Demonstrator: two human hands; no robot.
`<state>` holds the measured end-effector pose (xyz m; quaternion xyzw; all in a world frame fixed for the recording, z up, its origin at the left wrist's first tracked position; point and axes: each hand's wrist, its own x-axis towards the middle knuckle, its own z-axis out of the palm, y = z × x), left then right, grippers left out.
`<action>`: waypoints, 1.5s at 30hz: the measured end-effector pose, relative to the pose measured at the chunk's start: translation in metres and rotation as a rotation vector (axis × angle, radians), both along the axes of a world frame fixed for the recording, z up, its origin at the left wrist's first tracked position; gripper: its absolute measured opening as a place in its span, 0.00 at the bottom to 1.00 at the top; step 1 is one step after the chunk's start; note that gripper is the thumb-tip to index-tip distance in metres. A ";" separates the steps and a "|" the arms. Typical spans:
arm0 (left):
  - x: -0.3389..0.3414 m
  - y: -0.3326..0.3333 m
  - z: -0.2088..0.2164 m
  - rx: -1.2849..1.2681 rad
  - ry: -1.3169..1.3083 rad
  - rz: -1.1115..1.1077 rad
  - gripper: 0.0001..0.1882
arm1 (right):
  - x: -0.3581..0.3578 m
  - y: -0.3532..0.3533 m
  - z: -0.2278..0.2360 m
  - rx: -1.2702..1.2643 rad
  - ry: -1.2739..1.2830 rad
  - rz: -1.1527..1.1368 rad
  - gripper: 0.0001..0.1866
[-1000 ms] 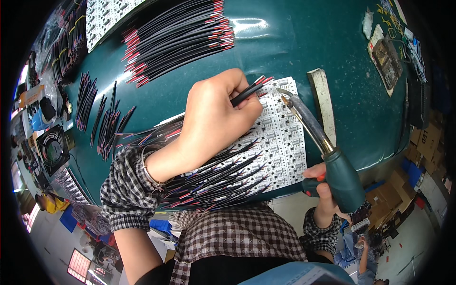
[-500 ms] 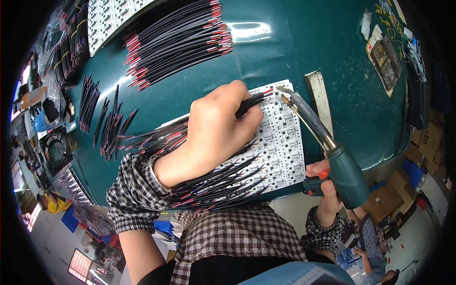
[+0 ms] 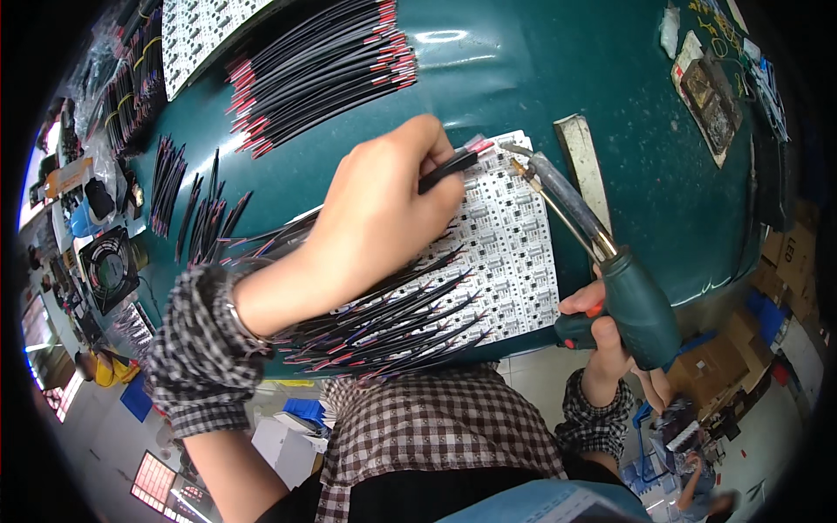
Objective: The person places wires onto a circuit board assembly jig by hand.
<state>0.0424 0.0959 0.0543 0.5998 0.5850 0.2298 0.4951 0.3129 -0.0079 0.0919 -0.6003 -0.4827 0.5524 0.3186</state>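
While the left hand point(image 3: 370, 196) is at the centre of the head view, its fingers are closed around a black cable point(image 3: 449, 171), whose reddish end is near the upper edge of a white circuit-board sheet point(image 3: 516, 270). At right of the frame, the right hand point(image 3: 610, 353) has its fingers wrapped on a green soldering gun point(image 3: 639, 305); its tip is close to the cable's end, but I cannot tell if they touch. Thin black wires point(image 3: 410, 315) lie over the sheet at lower centre, and a cable bundle point(image 3: 323, 78) rests on the green worktop point(image 3: 488, 96) at upper left.

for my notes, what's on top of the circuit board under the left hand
Black wires lie across the lower left of the circuit board; dark components dot its right side. What the left hand and wires cover is hidden.
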 end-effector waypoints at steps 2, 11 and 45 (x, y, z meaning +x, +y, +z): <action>-0.004 0.008 0.001 -0.141 -0.101 -0.012 0.09 | 0.001 0.001 -0.002 0.033 0.017 -0.008 0.29; 0.009 -0.007 0.000 -0.336 -0.393 0.231 0.11 | 0.004 0.003 0.001 0.028 0.123 -0.006 0.27; 0.001 0.007 0.006 -0.529 -0.415 0.278 0.08 | 0.007 0.002 -0.015 0.113 -0.163 0.167 0.27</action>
